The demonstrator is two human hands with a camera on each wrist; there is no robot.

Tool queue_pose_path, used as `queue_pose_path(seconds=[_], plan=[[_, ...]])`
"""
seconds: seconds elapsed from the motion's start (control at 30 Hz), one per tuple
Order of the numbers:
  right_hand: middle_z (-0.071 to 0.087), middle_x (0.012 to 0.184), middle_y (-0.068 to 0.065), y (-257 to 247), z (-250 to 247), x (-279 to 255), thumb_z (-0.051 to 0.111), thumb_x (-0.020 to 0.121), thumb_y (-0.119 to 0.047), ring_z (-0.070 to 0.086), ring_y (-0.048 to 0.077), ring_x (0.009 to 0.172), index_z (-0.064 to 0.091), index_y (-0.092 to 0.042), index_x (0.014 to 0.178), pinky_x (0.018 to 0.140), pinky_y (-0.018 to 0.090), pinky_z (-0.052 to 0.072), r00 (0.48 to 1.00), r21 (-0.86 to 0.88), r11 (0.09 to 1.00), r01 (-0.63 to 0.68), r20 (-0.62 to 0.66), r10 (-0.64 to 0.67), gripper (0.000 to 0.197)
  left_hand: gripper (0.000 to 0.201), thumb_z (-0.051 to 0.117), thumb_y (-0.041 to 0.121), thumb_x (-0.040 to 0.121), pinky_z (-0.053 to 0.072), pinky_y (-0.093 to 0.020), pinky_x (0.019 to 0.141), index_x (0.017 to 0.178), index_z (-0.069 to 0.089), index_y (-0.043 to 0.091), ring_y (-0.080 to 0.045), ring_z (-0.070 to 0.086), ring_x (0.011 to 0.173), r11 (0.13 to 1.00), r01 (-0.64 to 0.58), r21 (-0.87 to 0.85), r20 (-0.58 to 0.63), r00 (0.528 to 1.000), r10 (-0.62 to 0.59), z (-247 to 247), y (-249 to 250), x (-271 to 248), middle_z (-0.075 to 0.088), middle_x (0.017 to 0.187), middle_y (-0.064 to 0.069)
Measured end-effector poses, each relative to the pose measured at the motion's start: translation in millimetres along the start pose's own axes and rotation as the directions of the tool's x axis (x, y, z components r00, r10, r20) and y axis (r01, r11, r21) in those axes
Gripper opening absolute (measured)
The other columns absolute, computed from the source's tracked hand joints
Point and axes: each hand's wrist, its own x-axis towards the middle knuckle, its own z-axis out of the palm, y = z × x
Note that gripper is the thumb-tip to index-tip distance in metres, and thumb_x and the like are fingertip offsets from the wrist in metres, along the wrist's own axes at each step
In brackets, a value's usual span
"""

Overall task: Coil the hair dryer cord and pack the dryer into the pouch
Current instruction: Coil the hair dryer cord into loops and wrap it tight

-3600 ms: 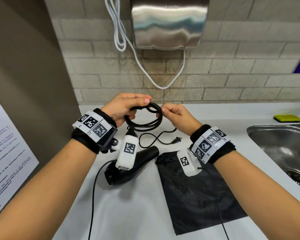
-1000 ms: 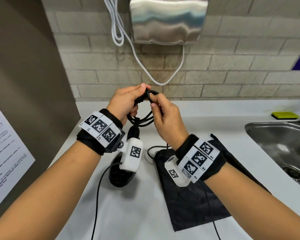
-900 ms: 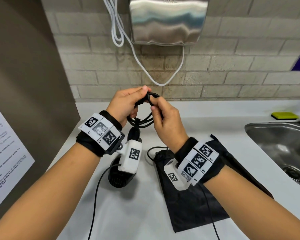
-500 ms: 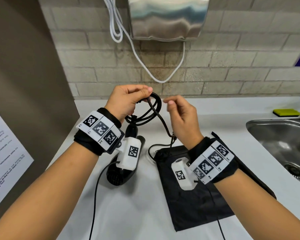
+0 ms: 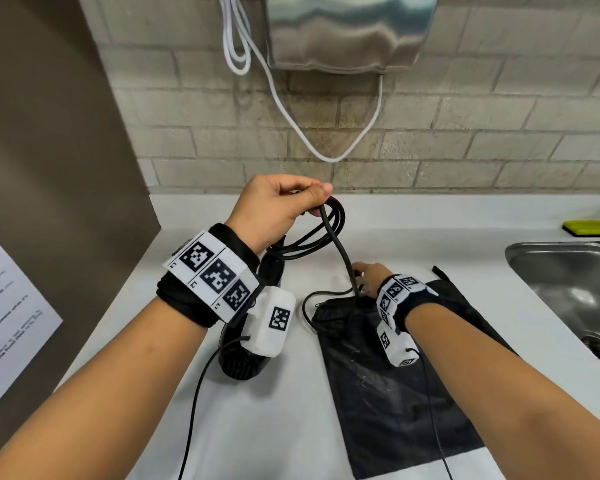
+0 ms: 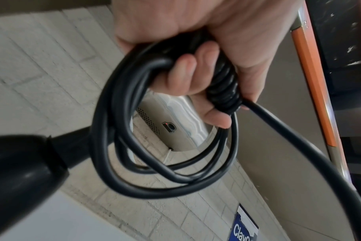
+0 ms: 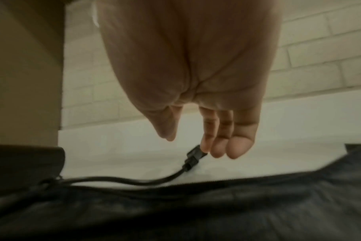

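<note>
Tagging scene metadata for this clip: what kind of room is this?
Probably a shared pantry or washroom counter: a steel hand dryer is mounted on the brick-tile wall, a steel sink is set into the white countertop, and a yellow sponge lies behind it.

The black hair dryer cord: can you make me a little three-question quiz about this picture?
1. True or false: the left hand grips the coiled black hair dryer cord.
2. What do the right hand's fingertips touch? A) small black plug B) yellow sponge C) steel sink
3. Fill in: the flat black fabric pouch lies on the white ____.

Key: 1 true; 2 A; 3 counter.
</note>
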Motion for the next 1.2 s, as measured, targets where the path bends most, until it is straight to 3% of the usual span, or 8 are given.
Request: queue_pose_path(seconds=[0.23, 0.43, 0.6, 0.7, 0.8, 0.9, 1.07, 1.2], plan=[[0.052, 0.125, 0.018, 2, 20, 31, 0.039, 0.095, -0.03, 0.052, 0.036, 0.112, 0.048, -0.01, 0.122, 0.096, 0.04, 0.042, 0.992, -0.113, 0.992, -0.064, 0.104, 0.076, 0.035, 0.008, 0.06, 0.007, 0.086, 0.028, -0.001, 0.038, 0.09, 0.066, 0.003, 0.003, 0.045, 0.032, 1.0, 0.018, -0.005, 0.005, 1.0, -0.018, -2, -1, 5, 0.061, 0.054, 0.004], [0.057, 0.123, 0.018, -8, 10, 24, 0.049, 0.091, -0.011, 0.055, 0.031, 0.112, 0.057, 0.001, 0.117, 0.089, 0.03, 0.045, 0.978, 0.188, 0.979, -0.079, -0.173, 0.112, 0.03, 0.02, 0.057, 0.006, 0.087, 0.029, -0.001, 0.038, 0.101, 0.064, -0.006, 0.003, 0.043, 0.028, 1.0, 0.001, -0.019, 0.006, 1.0, -0.001, -6, 0, 6, 0.058, 0.066, -0.008], [0.054, 0.097, 0.017, -33, -14, 2, 0.036, 0.084, 0.013, 0.051, 0.02, 0.056, 0.048, -0.01, 0.072, 0.043, 0.019, 0.04, 0.848, 0.727, 0.616, 0.304, -0.501, 0.173, 0.028, 0.018, 0.057, 0.008, 0.087, 0.031, -0.002, 0.037, 0.096, 0.065, -0.006, 0.002, 0.046, 0.032, 0.998, 0.027, -0.065, -0.002, 1.0, -0.027, -10, -2, 8, 0.062, 0.051, 0.005], [0.051, 0.083, 0.005, -53, -34, -31, 0.04, 0.086, 0.01, 0.048, 0.019, 0.053, 0.039, -0.029, 0.074, 0.048, 0.026, 0.041, 0.721, 0.606, 0.567, 0.557, -0.693, 0.032, 0.04, 0.012, 0.057, 0.009, 0.088, 0.03, -0.002, 0.037, 0.088, 0.065, 0.0, 0.001, 0.045, 0.031, 0.997, 0.026, -0.07, -0.029, 0.999, -0.028, -12, -1, 9, 0.061, 0.053, 0.001], [0.05, 0.091, -0.013, -64, -46, -62, 0.046, 0.086, 0.006, 0.048, 0.006, 0.052, 0.041, -0.036, 0.089, 0.051, 0.018, 0.042, 0.587, 0.508, 0.432, 0.746, -0.807, -0.064, 0.042, 0.014, 0.055, 0.011, 0.09, 0.029, -0.002, 0.036, 0.084, 0.063, 0.002, 0.002, 0.042, 0.028, 0.998, 0.018, -0.056, -0.063, 0.998, -0.022, -12, 1, 9, 0.058, 0.065, -0.008], [0.052, 0.096, -0.009, -72, -47, -87, 0.047, 0.084, -0.001, 0.05, 0.003, 0.06, 0.042, -0.034, 0.098, 0.057, 0.019, 0.041, 0.429, 0.383, 0.305, 0.872, -0.898, -0.099, 0.036, 0.015, 0.054, 0.014, 0.091, 0.029, -0.001, 0.037, 0.087, 0.062, 0.001, 0.002, 0.041, 0.026, 1.0, 0.009, -0.029, -0.096, 0.995, -0.011, -12, 2, 11, 0.057, 0.071, -0.012], [0.056, 0.092, 0.007, -71, -44, -101, 0.051, 0.083, -0.007, 0.058, 0.02, 0.078, 0.053, -0.024, 0.095, 0.067, 0.022, 0.045, 0.264, 0.172, 0.313, 0.934, -0.922, -0.282, 0.02, 0.019, 0.058, 0.017, 0.09, 0.029, -0.002, 0.037, 0.077, 0.063, 0.006, 0.002, 0.043, 0.028, 0.999, 0.0, -0.036, -0.186, 0.983, -0.006, -11, 0, 14, 0.06, 0.064, -0.004], [0.053, 0.082, 0.01, -72, -41, -103, 0.063, 0.078, 0.007, 0.05, 0.008, 0.074, 0.067, -0.001, 0.095, 0.072, 0.005, 0.041, 0.203, -0.033, 0.463, 0.885, -0.869, -0.45, 0.02, 0.016, 0.056, 0.015, 0.091, 0.03, -0.002, 0.038, 0.083, 0.063, 0.003, 0.002, 0.043, 0.028, 0.999, -0.023, -0.034, -0.131, 0.991, 0.019, -5, -2, 10, 0.057, 0.067, -0.009]])
